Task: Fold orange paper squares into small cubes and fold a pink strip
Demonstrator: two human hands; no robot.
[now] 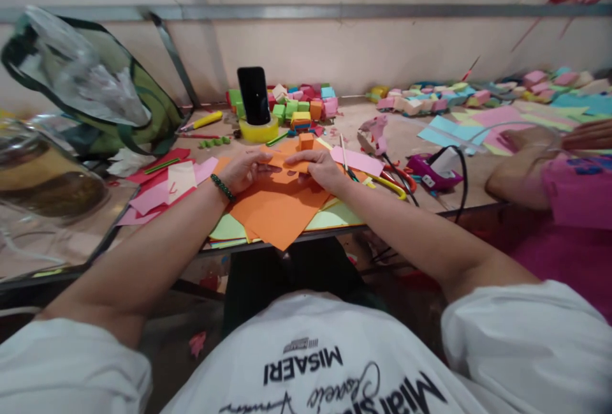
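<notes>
Between my two hands is a small strip of orange paper (282, 160), pinched at both ends. My left hand (245, 173), with a dark beaded bracelet at the wrist, grips its left end. At the other end, the thumb and fingers of my right hand (321, 168) close on the paper. Beneath both hands lies a large orange sheet (282, 213), one corner jutting past the table's front edge. Just behind my right hand sits a small orange paper box (306, 141). Light green sheets (335, 216) show under the orange one.
A phone (254, 96) leans upright in a yellow tape roll (259, 129), with colourful paper cubes (296, 108) behind. To the right lie a pink glue gun (375, 133), scissors (389, 185) and a purple power adapter (433, 175). A co-worker's arm (514, 165) rests further right. A glass jar (48, 171) stands left.
</notes>
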